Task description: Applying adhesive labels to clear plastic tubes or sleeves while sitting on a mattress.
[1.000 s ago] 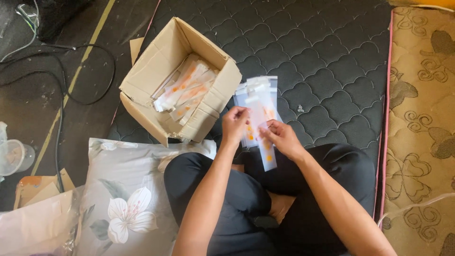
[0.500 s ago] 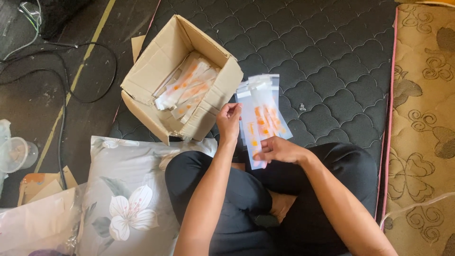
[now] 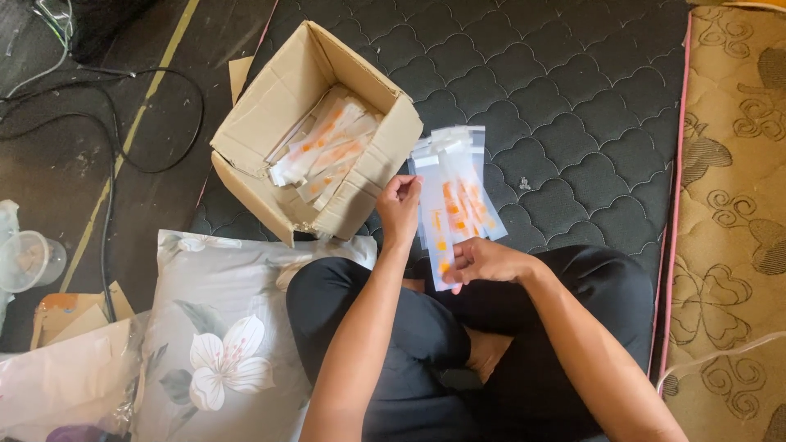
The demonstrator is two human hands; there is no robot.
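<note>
Fingers of left hand (image 3: 399, 209) pinched on the left edge of a fanned bunch of clear packets (image 3: 455, 200) with orange contents. Right hand (image 3: 483, 260) closed on the bunch's near end, just right of the left hand. Packets angled up and away from both hands, over the dark quilted mattress (image 3: 573, 98). Further left, open cardboard box (image 3: 270, 123) holding more such packets. Near left, floral pillow (image 3: 221, 344).

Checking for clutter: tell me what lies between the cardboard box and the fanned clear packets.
In the head view, only the left hand lies between the cardboard box and the clear packets, gripping their left edge; behind it is bare black quilted mat.
</note>
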